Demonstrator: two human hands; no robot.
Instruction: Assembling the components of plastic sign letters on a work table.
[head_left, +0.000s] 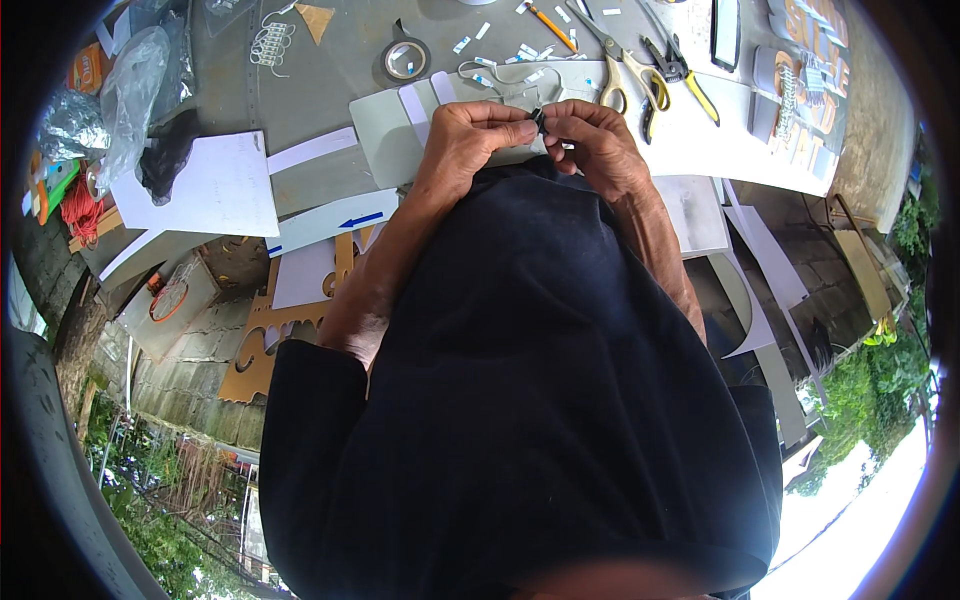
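Close together near the table's front edge, both my hands are closed in a pinch. Between the fingertips of my left hand (pixel 478 142) and my right hand (pixel 598 147) is a small dark piece (pixel 539 119), too small to identify. Below the hands, a pale grey board (pixel 380 140) lies on the table, with strips of white sheet (pixel 413 112) on it. A thin pale wire (pixel 468 72) loops just beyond my fingers, among small white-and-blue strips (pixel 527 51). Large scissors (pixel 625 68) with cream handles rest to the right of them.
A roll of dark tape (pixel 404 60), a pencil (pixel 552 28) and yellow-handled pliers (pixel 688 78) lie farther back. White sheets (pixel 200 190) and clear plastic bags (pixel 135 95) cover the left side. Cut-out letters (pixel 808 60) sit at far right, and offcut sheets (pixel 765 250) hang below the edge.
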